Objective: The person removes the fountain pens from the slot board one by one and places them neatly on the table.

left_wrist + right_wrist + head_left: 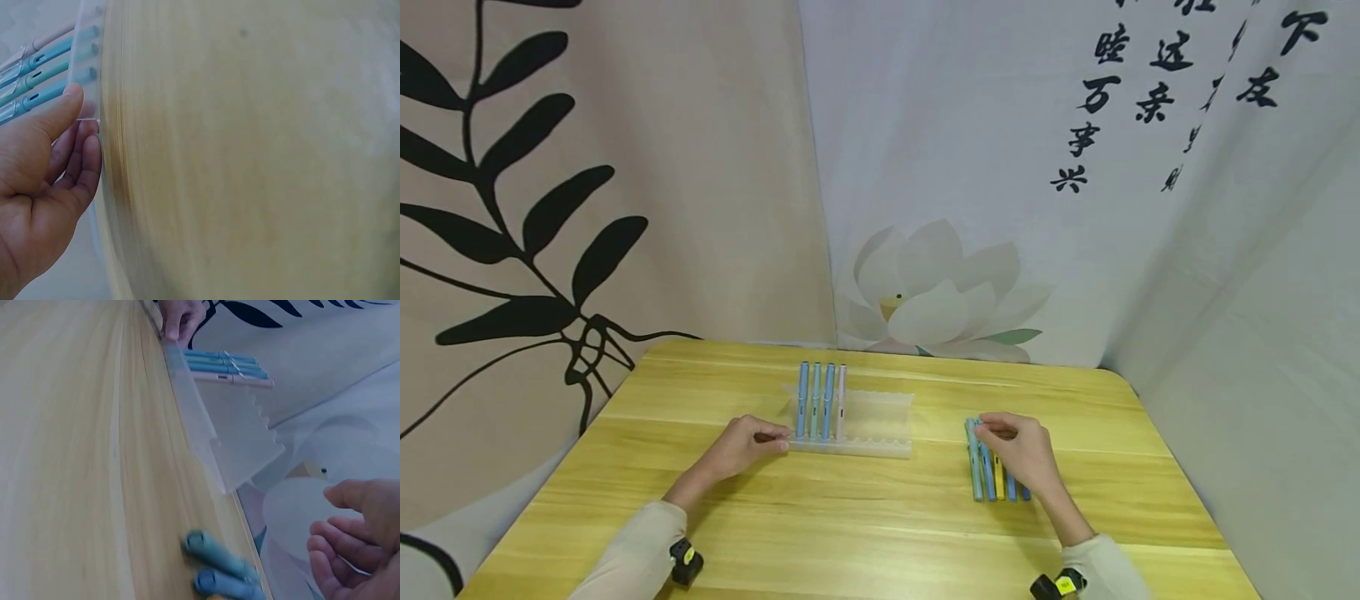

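your left hand [748,446] has the near left corner of the clear rack [876,412] pinched, thumb on the outer face, fingers curled in below it. rack sits on the wood table [820,533], left of the loose pens. four pens side by side at its left end, starting from your left hand: blue pen [802,400], pale green pen [816,402], second blue pen [828,402], pink pen [841,403].

your right hand [1018,450] is over the far ends of the loose row, fingers loosely bent, thumb clear of them, grasping nothing in the right wrist view. loose row left to right: green pen [974,462], then blue, yellow pen [998,477], two more blue; your hand covers part of it, so can't confirm the count. printed curtain [722,167] behind the table.
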Available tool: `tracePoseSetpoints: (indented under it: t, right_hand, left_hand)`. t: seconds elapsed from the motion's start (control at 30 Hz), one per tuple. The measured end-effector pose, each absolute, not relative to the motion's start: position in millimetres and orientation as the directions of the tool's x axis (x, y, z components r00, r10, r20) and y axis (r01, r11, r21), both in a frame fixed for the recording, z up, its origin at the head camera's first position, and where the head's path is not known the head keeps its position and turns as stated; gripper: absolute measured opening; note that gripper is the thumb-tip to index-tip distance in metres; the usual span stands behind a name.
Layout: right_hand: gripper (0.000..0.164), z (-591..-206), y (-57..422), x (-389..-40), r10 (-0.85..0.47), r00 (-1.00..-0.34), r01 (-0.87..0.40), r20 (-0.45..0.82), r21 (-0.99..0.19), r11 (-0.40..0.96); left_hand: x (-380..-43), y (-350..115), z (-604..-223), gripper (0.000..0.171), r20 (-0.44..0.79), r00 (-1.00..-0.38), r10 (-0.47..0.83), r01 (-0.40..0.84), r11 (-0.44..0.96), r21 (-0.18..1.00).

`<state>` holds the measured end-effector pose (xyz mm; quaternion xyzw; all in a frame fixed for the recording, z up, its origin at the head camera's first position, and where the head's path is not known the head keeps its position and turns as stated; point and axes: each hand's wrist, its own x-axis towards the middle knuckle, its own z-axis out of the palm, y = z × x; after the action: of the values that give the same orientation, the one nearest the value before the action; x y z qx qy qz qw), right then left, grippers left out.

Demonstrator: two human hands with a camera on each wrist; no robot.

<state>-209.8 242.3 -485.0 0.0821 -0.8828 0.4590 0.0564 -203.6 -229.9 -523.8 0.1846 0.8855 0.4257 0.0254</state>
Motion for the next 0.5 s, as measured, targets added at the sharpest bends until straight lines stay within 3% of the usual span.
tracePoseSetpoints:
  t: [0.5]
  right_hand:
    - [0.023,-485.5,170.5,-221.9,-0.213,-0.940,-0.335,0.268,-0.846,0.415]
  left_hand:
    - [-204.3,-230.2,-523.8,0.029,0.108,-0.932,0.345,0.298,0.563,0.771]
